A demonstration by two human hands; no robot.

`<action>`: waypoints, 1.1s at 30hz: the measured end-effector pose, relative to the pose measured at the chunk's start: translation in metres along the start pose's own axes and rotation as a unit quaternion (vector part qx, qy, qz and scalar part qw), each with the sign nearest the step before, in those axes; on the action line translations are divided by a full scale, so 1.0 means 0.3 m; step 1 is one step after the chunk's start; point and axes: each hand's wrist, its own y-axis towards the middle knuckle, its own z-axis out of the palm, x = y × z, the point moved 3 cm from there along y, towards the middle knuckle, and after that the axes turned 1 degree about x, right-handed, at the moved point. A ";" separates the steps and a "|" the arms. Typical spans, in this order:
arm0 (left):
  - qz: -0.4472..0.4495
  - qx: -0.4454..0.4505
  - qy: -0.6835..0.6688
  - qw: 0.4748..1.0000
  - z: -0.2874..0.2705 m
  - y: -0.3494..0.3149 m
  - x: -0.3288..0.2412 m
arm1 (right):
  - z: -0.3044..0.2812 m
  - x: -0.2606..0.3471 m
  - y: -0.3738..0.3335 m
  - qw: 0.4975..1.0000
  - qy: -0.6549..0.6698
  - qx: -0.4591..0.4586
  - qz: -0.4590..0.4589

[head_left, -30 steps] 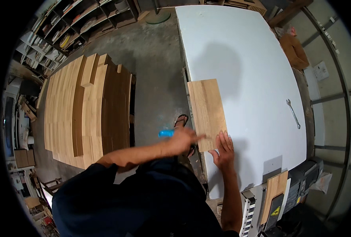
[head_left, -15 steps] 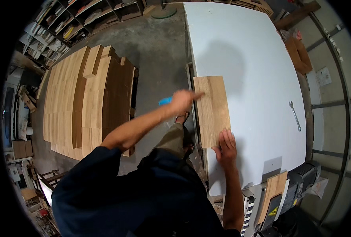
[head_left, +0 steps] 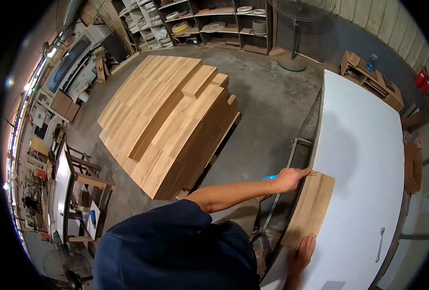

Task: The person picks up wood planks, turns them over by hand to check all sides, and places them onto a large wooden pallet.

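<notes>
A flat wooden board (head_left: 311, 210) lies near the left edge of the white tabletop (head_left: 369, 130). My left hand (head_left: 290, 180) is at the board's far left corner, its index finger stretched out along the far end. The other fingers are curled, and a blue object (head_left: 270, 177) pokes out behind them; most of it is hidden in the fist. Over the board's near end rests my right hand (head_left: 303, 253), fingers extended and laid on the wood, gripping nothing.
A large stack of wooden boards (head_left: 151, 101) stands on the floor to the left. An open-end wrench (head_left: 380, 244) lies on the tabletop's right side. Shelves (head_left: 214, 24) and a standing fan (head_left: 294, 43) are at the back. A metal frame (head_left: 282, 188) runs beside the tabletop's left edge.
The view has swung left, so the stack shows more fully and the board sits lower right. My left index finger has gone from the board's left edge to its far left corner.
</notes>
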 end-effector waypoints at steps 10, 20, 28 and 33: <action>0.329 0.372 0.038 0.867 0.222 -0.592 -0.225 | -0.060 0.061 0.060 0.998 -0.018 0.021 0.060; 0.245 0.126 0.061 0.959 0.000 0.148 -0.173 | -0.152 0.101 -0.089 0.982 -0.040 0.042 0.180; 0.277 0.139 0.179 0.934 0.257 0.543 -0.190 | -0.161 -0.174 -0.302 0.424 0.644 -0.563 0.298; 0.411 0.098 0.080 0.903 0.305 0.489 -0.307 | -0.208 -0.320 -0.308 0.364 0.535 -0.658 0.385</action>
